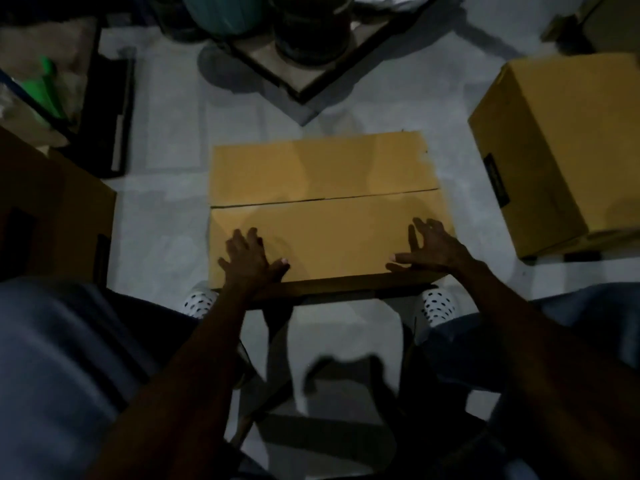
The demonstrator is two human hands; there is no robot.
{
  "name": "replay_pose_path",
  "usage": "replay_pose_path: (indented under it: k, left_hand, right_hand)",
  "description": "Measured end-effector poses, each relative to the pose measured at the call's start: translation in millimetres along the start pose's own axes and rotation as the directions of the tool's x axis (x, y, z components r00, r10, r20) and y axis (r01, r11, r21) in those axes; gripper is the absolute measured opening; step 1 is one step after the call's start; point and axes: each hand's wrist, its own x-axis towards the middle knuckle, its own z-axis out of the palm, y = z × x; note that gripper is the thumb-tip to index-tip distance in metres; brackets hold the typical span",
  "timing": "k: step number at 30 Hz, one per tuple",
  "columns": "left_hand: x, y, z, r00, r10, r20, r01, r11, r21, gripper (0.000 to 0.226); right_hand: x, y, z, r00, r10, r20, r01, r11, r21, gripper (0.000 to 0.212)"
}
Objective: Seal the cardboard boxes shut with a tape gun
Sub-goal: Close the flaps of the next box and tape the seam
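A brown cardboard box [325, 174] sits on the pale floor in front of me, its two top flaps folded down and meeting along a bare dark seam across the middle. My left hand [247, 258] lies flat on the near flap at its left end, fingers spread. My right hand [434, 245] rests on the same flap at its right end, fingers apart, holding nothing. No tape gun shows anywhere in the head view.
A second closed cardboard box [561, 150] stands to the right. Another box [59, 209] is at the left edge. Dark buckets on a board [304, 36] stand beyond. A shelf with a green item [45, 84] is far left. My white dotted shoes [438, 304] flank the box's near side.
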Motion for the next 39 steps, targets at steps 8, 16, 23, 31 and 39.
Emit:
replay_pose_path:
  k: [8,16,23,31,39]
  left_hand:
    - [-88.9,158.0,-36.0,0.819,0.573,0.047,-0.555,0.809,-0.193,0.078]
    - [-214.8,280.8,-85.4,0.435,0.898,-0.067,-0.899,0.429,-0.094,0.066]
    - [-319.8,341.5,-50.4,0.235,0.970,0.059,-0.966,0.240,-0.096,0.058]
    - [-394.9,351.5,53.8,0.103,0.962,0.254,-0.944,0.175,-0.278,0.056]
    - [-403.4,330.0,107.9,0.051,0.891,0.451,-0.945,0.188,-0.266,0.064]
  right_hand:
    - [-111.0,-28.4,-69.1,0.963,-0.101,-0.252,0.128,0.988,0.093,0.078]
    - [-266.2,32.4,-128.6,0.866,-0.061,-0.497,0.237,0.924,0.299,0.061]
    - [-386.9,113.9,-115.4,0.787,0.022,-0.617,0.189,0.943,0.274,0.052]
    - [-487.2,218.4,-66.3,0.788,0.253,-0.562,-0.053,0.936,0.347,0.036]
    - [-509.9,314.6,-0.4,0.858,0.512,-0.048,-0.460,0.805,0.375,0.007]
